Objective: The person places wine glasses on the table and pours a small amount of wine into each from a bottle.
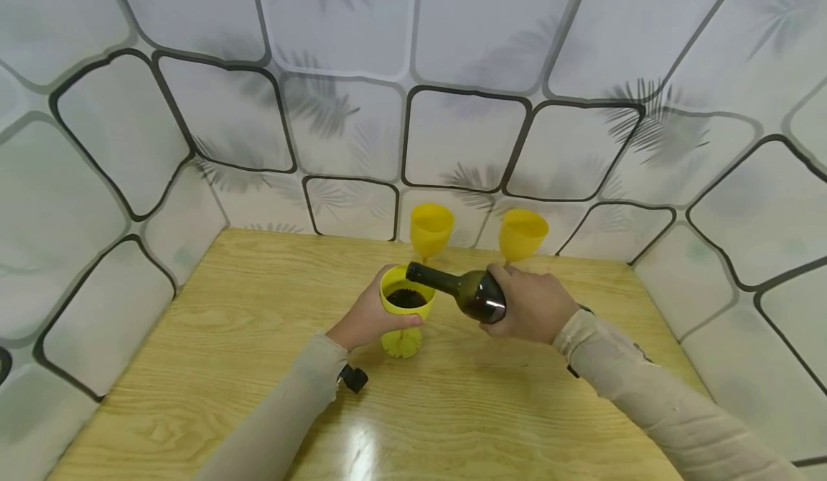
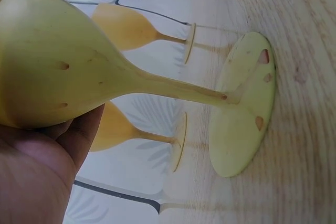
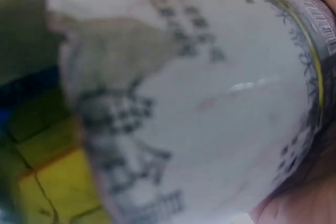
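My left hand [image 1: 371, 316] grips the bowl of a yellow goblet [image 1: 423, 314], which has dark liquid [image 1: 405, 298] inside. In the left wrist view the goblet's foot [image 2: 241, 108] is down at the wooden surface, with small brownish patches on it. A dark green wine bottle [image 1: 478, 294] is held by my right hand [image 1: 536, 305], tilted nearly level, its mouth over the goblet's far right rim. No stream between them can be made out. Filling the right wrist view is the bottle's worn whitish label [image 3: 226, 87], printed with dark characters.
Two more yellow goblets, a left one [image 1: 431, 230] and a right one [image 1: 523, 235], stand upright near the table's back edge, behind my hands. Patterned wall panels [image 1: 465, 140] enclose the wooden table [image 1: 258, 294] at the back and both sides.
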Demonstrator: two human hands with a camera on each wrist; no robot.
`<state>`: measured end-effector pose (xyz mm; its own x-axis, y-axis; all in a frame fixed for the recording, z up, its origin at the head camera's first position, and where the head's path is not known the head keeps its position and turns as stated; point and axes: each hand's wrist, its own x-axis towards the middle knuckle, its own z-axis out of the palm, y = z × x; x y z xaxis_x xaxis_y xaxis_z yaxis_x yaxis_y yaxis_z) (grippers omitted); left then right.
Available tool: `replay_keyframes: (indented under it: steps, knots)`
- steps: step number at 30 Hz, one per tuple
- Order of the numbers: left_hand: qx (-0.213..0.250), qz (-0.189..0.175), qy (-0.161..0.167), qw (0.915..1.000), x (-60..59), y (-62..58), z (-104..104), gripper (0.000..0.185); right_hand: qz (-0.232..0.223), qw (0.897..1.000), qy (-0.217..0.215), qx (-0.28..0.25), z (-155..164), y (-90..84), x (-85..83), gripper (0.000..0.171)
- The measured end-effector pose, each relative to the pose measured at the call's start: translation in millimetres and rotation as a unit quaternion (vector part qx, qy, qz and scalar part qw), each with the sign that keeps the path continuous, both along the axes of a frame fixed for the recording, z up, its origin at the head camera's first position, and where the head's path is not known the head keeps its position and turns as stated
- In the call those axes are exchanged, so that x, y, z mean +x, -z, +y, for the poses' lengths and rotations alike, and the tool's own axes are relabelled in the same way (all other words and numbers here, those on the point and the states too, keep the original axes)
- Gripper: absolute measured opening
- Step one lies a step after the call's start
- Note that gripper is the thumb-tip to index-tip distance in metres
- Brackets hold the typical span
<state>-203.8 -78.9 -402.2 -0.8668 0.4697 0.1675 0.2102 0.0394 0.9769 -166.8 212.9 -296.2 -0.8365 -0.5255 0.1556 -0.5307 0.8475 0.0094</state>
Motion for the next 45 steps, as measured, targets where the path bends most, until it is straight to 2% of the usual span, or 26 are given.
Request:
replay_keyframes:
  steps: [8, 11, 13, 16, 20, 26, 34, 41, 45]
  knots:
    - [-0.002, -0.002, 0.002, 1.0, 1.1, -1.5, -0.7, 0.085, -0.009, 0.998, 0.005, -0.057, -5.0, 17.8, -2.0, 0.075]
    - [0.0, -0.002, 0.0, 1.0, 1.2, -2.1, -0.3, 0.085, -0.025, 0.994, 0.011, -0.108, -4.9, 27.0, -3.8, 0.078]
    - [-0.001, -0.002, -0.003, 1.0, 1.3, -2.7, 0.0, 0.084, -0.03, 0.987, 0.016, -0.157, -3.1, 34.2, -5.9, 0.078]
    - [-0.005, 0.0, -0.007, 1.0, 0.9, -3.6, 0.4, 0.083, -0.025, 0.969, 0.017, -0.244, 2.3, 45.0, -8.6, 0.079]
    - [-0.003, -0.003, -0.004, 1.0, -0.2, -3.9, 1.5, 0.083, -0.005, 0.939, 0.022, -0.342, 11.7, 57.6, -9.1, 0.081]
    - [0.002, -0.012, 0.006, 0.9999, -0.6, -3.0, 2.9, 0.083, 0.022, 0.898, 0.06, -0.436, 29.6, 77.2, -5.6, 0.079]
    - [-0.002, -0.01, -0.005, 0.9999, 0.2, -0.1, -0.4, 0.082, 0.073, 0.852, 0.127, -0.503, 49.5, 97.6, -1.6, 0.081]
    - [-0.006, -0.01, -0.009, 0.9999, 2.1, 2.2, -2.6, 0.082, 0.099, 0.827, 0.165, -0.528, 63.9, 102.2, 0.8, 0.074]
    - [-0.002, -0.003, -0.005, 1.0, 2.5, 1.6, -2.3, 0.082, 0.1, 0.808, 0.187, -0.55, 75.3, 105.2, 1.3, 0.072]
